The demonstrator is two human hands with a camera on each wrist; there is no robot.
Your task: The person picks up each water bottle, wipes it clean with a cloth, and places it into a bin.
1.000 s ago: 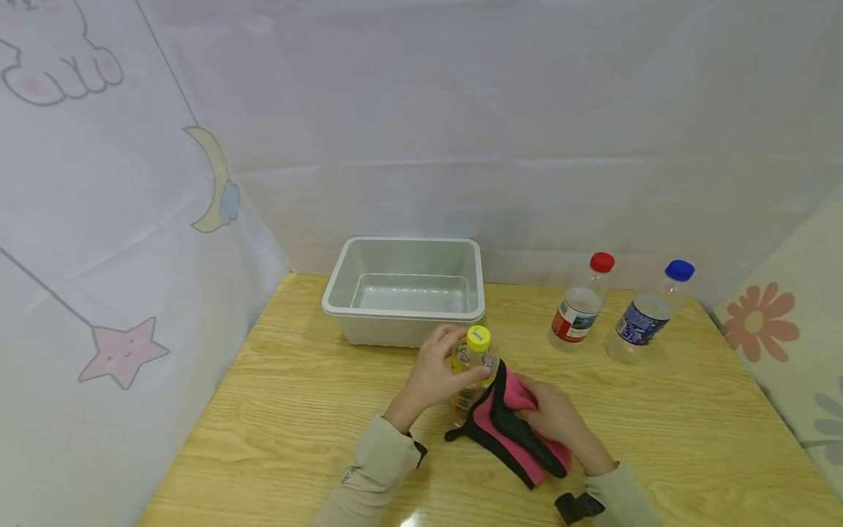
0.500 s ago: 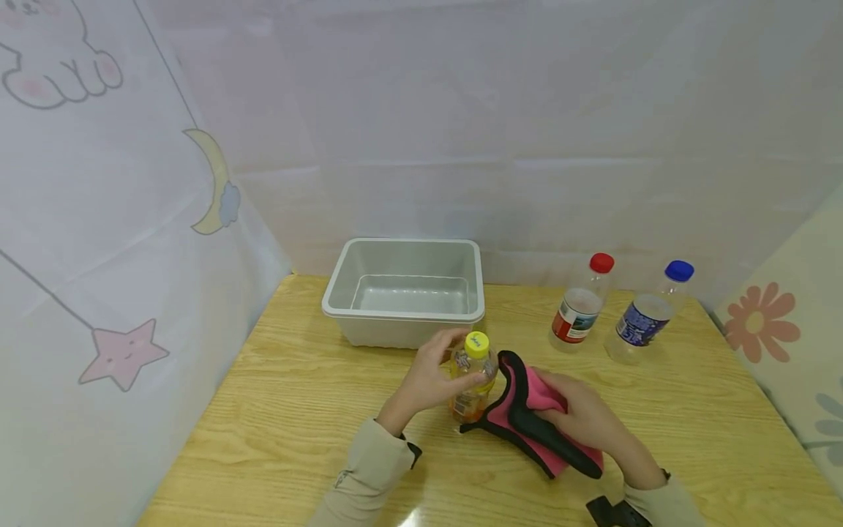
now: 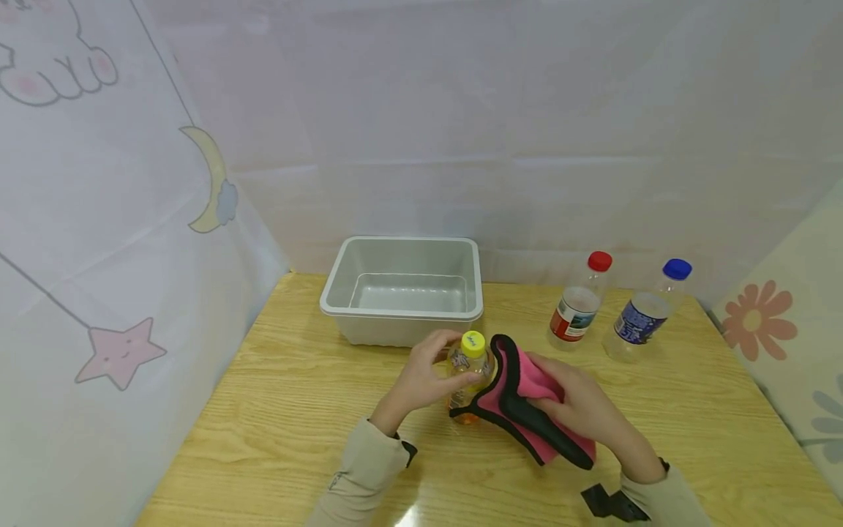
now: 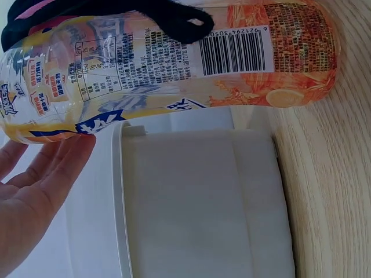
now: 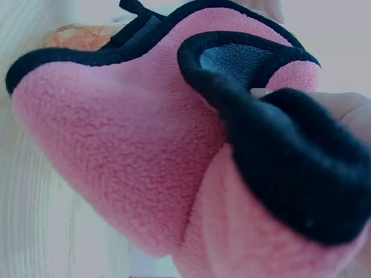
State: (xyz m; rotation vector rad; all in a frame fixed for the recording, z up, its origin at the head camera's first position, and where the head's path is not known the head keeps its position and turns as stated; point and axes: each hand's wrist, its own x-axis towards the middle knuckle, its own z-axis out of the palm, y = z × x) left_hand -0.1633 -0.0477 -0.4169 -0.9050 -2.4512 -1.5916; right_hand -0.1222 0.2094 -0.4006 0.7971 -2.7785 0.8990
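A clear plastic drink bottle (image 4: 162,69) with a yellow cap (image 3: 473,344) and an orange-printed label stands upright on the table in the head view. My left hand (image 3: 421,377) holds its upper body, thumb on the near side and fingers behind. My right hand (image 3: 582,402) grips a bunched pink towel (image 5: 127,127) with black edging and a grey reverse side. The towel lies up against the bottle's right side, and its black hanging loop (image 4: 179,23) crosses the label in the left wrist view. Part of the bottle is hidden behind the towel.
A grey plastic tub (image 3: 402,315) stands behind the bottle near the back wall sheet. Farther right are a red-capped bottle (image 3: 574,315) and a blue-capped bottle (image 3: 639,322), both upright on the wooden table (image 3: 296,439).
The towel and my right hand moved right, then slightly up and back left against the bottle. My left hand keeps its hold, and the bottle has shifted slightly left.
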